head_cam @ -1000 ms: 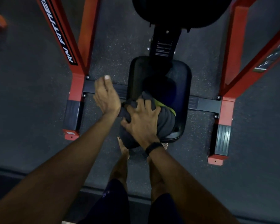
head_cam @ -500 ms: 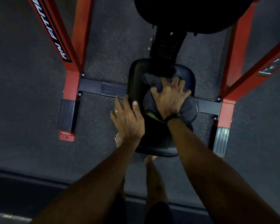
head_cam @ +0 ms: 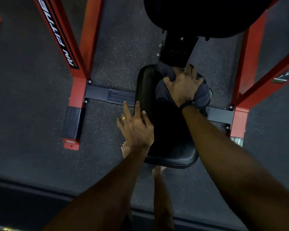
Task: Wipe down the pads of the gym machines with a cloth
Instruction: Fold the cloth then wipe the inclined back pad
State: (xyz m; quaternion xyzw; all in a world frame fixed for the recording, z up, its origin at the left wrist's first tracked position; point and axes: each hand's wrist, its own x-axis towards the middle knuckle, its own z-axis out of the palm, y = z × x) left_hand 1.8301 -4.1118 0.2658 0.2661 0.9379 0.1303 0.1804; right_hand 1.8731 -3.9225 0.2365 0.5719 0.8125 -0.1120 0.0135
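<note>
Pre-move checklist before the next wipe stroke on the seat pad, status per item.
1. Cloth under right hand: ok, fingers spread and curled into the fabric at the far end of the pad.
2. Cloth lies on the seat pad: ok, though part hangs over the right edge.
3. Left hand steadies the pad: ok, it rests on the left edge, fingers straight.
4. Near half of the pad free for the stroke: ok.
5. Pad already clean or wet: cannot tell, too dark.
6. Upper pad wiped: cannot tell.
</note>
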